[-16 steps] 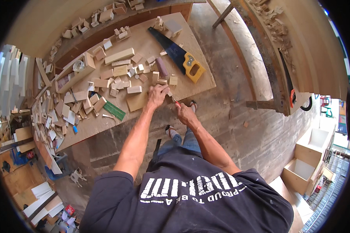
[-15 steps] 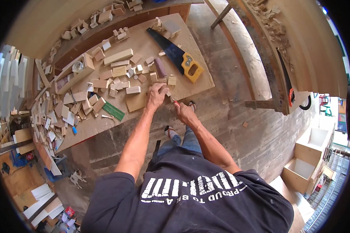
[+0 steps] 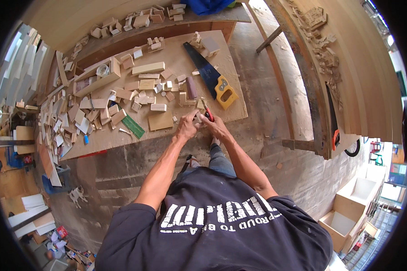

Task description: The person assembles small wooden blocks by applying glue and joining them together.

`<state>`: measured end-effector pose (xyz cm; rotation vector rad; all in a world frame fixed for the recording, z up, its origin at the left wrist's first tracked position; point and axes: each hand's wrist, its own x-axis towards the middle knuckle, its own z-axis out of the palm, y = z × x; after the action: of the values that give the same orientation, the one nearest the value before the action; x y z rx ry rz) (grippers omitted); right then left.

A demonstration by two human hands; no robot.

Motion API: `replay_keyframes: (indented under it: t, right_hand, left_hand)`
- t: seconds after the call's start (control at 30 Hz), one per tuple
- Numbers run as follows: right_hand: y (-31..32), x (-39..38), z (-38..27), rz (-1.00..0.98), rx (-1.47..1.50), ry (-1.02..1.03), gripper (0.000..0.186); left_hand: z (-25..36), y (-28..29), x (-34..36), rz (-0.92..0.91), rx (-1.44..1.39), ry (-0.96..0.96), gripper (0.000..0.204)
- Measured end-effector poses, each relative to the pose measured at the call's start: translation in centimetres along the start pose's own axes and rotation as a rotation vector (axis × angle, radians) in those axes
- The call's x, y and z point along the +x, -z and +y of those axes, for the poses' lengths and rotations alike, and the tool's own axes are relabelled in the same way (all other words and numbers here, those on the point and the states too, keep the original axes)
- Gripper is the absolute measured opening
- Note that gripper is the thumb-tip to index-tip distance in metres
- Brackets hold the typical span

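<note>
My left hand [image 3: 186,124] is closed on a small pale wooden piece [image 3: 198,118] at the near edge of the plywood workbench [image 3: 233,110]. Close against it, my right hand [image 3: 216,126] grips a red-handled tool [image 3: 208,113] pointing up and away; I cannot tell what kind it is. Just beyond lie small wood blocks [image 3: 158,107], a purple cylinder [image 3: 191,88] and a handsaw with a yellow handle [image 3: 225,92]. To the left is a flat tan board [image 3: 160,121] beside a green strip [image 3: 132,126].
An open wooden box [image 3: 86,86] and heaped offcuts [image 3: 79,115] cover the bench's left side. A back shelf [image 3: 230,16] holds more blocks. An upright frame [image 3: 321,135] with another saw stands right, wooden boxes [image 3: 341,221] lower right. An animal [image 3: 77,195] is on the floor.
My hands have drawn closer together, and the red tool has swung to point upward, away from me, above them. The bench sits lower in the view at the top right.
</note>
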<state>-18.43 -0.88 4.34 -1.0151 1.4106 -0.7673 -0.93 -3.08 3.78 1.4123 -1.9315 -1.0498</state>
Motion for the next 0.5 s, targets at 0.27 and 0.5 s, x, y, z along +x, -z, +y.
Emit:
replay_keyframes:
  t: [0.27,0.5]
  right_hand:
    - [3.3,-0.1,-3.8,-0.339,0.296,-0.178,0.035]
    - [5.0,1.2,-2.8,-0.257,0.105,-0.209,0.046]
  left_hand:
    - [7.2,3.1,0.0,-0.037,-0.046,-0.050,0.052]
    - [3.1,0.0,-0.3,0.075,0.023,0.030,0.049]
